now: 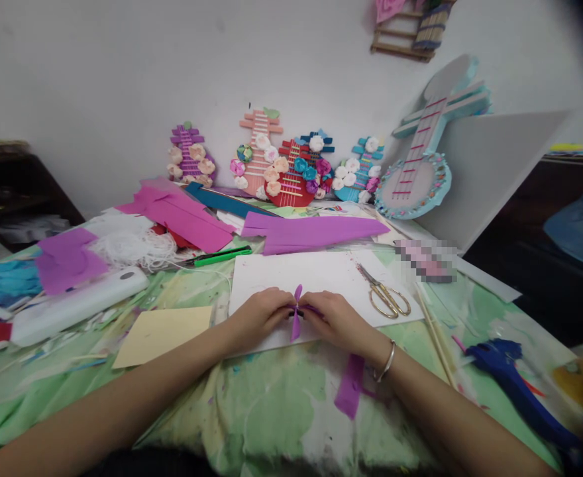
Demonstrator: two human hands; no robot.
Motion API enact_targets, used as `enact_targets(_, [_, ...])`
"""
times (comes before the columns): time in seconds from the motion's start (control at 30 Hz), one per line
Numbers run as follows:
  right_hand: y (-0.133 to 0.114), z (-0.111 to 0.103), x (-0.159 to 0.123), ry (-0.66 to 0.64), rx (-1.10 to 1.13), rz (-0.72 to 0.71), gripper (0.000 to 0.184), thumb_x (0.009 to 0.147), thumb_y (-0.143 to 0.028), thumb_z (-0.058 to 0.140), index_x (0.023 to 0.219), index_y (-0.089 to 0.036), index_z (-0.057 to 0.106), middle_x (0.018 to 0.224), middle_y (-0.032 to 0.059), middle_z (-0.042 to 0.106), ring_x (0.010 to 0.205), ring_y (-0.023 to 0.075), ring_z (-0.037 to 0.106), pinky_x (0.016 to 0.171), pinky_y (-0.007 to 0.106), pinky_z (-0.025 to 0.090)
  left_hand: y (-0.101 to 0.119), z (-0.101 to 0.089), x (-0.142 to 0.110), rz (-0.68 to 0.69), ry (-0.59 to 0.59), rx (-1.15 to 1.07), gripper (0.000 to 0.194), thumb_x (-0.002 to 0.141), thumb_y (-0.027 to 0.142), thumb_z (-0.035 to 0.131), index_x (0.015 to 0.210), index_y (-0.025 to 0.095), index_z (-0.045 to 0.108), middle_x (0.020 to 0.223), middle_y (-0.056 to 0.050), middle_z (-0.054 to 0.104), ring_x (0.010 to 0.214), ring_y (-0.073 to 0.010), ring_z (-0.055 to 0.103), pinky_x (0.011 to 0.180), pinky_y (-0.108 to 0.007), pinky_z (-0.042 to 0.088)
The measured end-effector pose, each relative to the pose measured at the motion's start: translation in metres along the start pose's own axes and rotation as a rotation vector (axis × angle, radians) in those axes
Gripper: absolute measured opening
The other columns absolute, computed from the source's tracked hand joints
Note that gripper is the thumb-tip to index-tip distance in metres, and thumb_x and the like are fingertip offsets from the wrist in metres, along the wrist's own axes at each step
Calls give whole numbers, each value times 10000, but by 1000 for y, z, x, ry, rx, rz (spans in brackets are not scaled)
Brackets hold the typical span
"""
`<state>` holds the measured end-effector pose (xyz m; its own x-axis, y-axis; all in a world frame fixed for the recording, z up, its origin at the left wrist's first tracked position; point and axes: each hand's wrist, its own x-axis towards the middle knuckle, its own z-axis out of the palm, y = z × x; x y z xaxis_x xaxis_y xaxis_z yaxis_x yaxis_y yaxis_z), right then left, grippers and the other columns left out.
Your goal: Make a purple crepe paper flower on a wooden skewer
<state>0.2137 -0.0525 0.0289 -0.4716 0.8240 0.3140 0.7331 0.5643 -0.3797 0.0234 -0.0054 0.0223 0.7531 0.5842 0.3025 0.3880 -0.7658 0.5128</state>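
- While both hands meet over the near edge of a white board [311,271], a small purple piece [296,327] is between their fingertips, its narrow ends pointing up and down.
- The left hand [264,317] has its fingers bent and closed, pinching the purple piece from the left.
- The right hand [340,321] pinches it from the right, fingers curled and closed; a bracelet [387,361] circles that wrist.
- Something small and dark shows at the pinch, too small to make out.
- Scissors [381,295] with gold handles lie on the board, right of the hands, blades slightly apart.
- A purple strip [350,387] lies on the green cloth [266,404], partly under the right forearm.
- A yellow sheet [165,334] lies beyond the left forearm.
- Beyond the board lie a large purple sheet [316,233] and, left of it, a green cutter [222,256] and pink sheets [187,215].
- White string [135,247] is heaped at the left, near a long white box [80,305].
- A blue glue gun [523,391] lies at the right.
- Flower-trimmed paper instruments [287,179] stand against the wall [122,86].
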Motion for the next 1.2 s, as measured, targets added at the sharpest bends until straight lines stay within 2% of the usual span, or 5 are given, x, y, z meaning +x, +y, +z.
enact_targets(0.3, [-2, -2, 0, 1, 36, -65, 135, 875, -155, 490, 913, -181, 617, 802, 17, 661, 729, 130, 564, 718, 243, 385, 0, -1, -4, 13, 79, -32, 202, 804, 101, 464, 805, 185, 648, 688, -5, 591, 692, -127, 531, 683, -235, 395])
enact_targets(0.47, [7, -1, 0, 31, 99, -15, 188, 915, -207, 450, 975, -193, 627, 895, 30, 674, 807, 135, 600, 747, 245, 428, 1, -3, 0, -66, -9, 76, 202, 883, 188, 411, 905, 174, 612, 808, -38, 623, 754, -161, 544, 694, -271, 409])
enact_targets(0.67, [13, -2, 0, 65, 73, 9, 272, 840, -63, 465, 973, -193, 665, 873, 35, 690, 785, 134, 622, 724, 237, 449, -11, 2, 0, -55, -45, 204, 195, 891, 181, 379, 962, 156, 559, 906, -71, 603, 819, -189, 540, 733, -305, 418])
enact_targets(0.83, [11, -8, 1, 126, 69, 12, 361, 777, 21, 442, 898, -203, 699, 721, -1, 691, 642, 106, 612, 645, 196, 431, -13, 1, -1, -78, -47, 244, 191, 878, 158, 382, 872, 152, 573, 807, -60, 580, 735, -180, 524, 674, -286, 400])
enact_targets(1.2, [15, -10, 0, 155, 31, 46, 331, 762, 13, 443, 871, -179, 690, 621, -8, 645, 567, 99, 570, 596, 188, 398, -4, -7, -1, -78, 108, 74, 226, 822, 98, 410, 710, 158, 596, 634, 2, 579, 616, -116, 517, 613, -221, 371])
